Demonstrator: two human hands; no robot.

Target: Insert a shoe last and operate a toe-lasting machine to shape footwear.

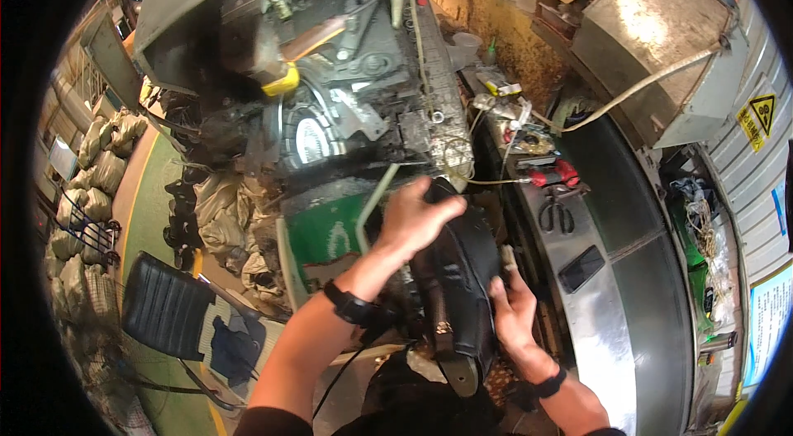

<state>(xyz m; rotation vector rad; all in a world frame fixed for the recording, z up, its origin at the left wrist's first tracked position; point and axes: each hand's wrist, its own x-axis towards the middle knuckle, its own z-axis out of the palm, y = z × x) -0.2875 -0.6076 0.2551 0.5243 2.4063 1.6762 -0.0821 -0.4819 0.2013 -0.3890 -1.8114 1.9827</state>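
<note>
Nearest is one black boot (467,291), by its shape, perhaps on a last; it lies lengthwise between the two hands, in front of the person's body. The right hand (517,320) is half curled along its right side, thumb against it; whether the fingers grip is hidden. The left hand (409,221) has thumb and fingers parted over its far end and seems to hold nothing; blur hides whether it touches. One dark band sits on each wrist, two in all.

Work seems to be midway: the boot has a closed, shaped body, and it is in handling rather than set aside. What is left on it cannot be told.

On the bench (603,345) to the right lie one phone (582,268), one pair of black scissors (556,215) and, beyond them, one red-bodied tool (555,175). To the left stands one chair (165,301), a dark cloth (237,351) on its seat.

Farther off are one machine (376,64) with a bright lit patch, one metal housing (652,31), one yellow warning sign (762,116), and sacks (103,176) too crowded to count.
</note>
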